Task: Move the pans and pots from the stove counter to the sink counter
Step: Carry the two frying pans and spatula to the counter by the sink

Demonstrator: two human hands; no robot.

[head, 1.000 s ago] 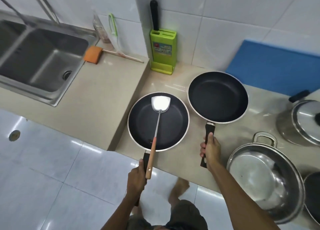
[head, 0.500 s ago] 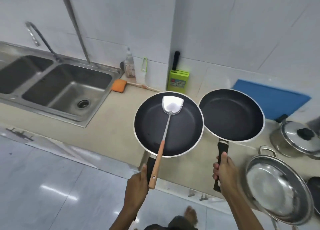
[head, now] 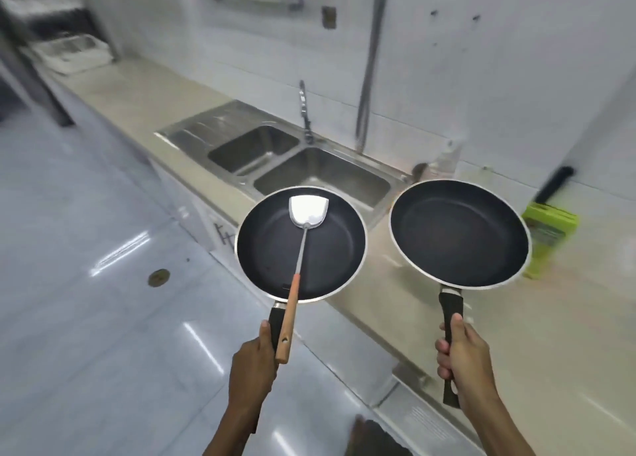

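While both pans are held clear of the bench (head: pixel 395 259), my left grip (head: pixel 253 359) is closed around the handle of the left pan (head: pixel 330 249), which carries a metal spatula (head: pixel 304 221) with a wooden handle. My right grip (head: pixel 463 356) is closed around the handle of the right pan (head: pixel 459 233). Both pans hang in front of the double sink (head: pixel 289 166).

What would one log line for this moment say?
left hand: grips left pan, spatula inside | right hand: grips right pan | both pans aloft near sink
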